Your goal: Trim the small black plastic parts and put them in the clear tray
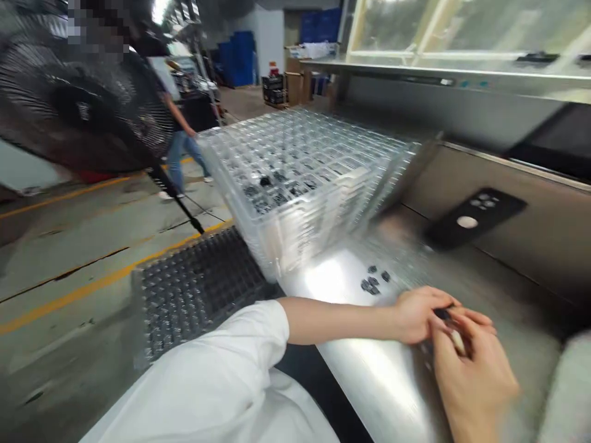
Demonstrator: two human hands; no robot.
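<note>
The left hand is closed, with its fingertips pinching a small black piece. The right hand meets it there, its fingers curled around a pale bit. It is too blurry to tell what the pale bit is, or if it joins the black piece. The work on this piece looks part way through, as both hands are on it.

More black pieces lie loose in a little bunch on the shiny table, near the left hand. They are in nobody's grip and not in a tray.

Beside them is a tall stack of see-through trays. In the top one, dark bits sit in some cups at the near corner. I see no dark bits in the cups farther back, so that tray looks only partly filled. I cannot tell what the trays under it hold.

A low, dark tray with many cups is on the other side of the stack. I cannot tell how full it is.
</note>
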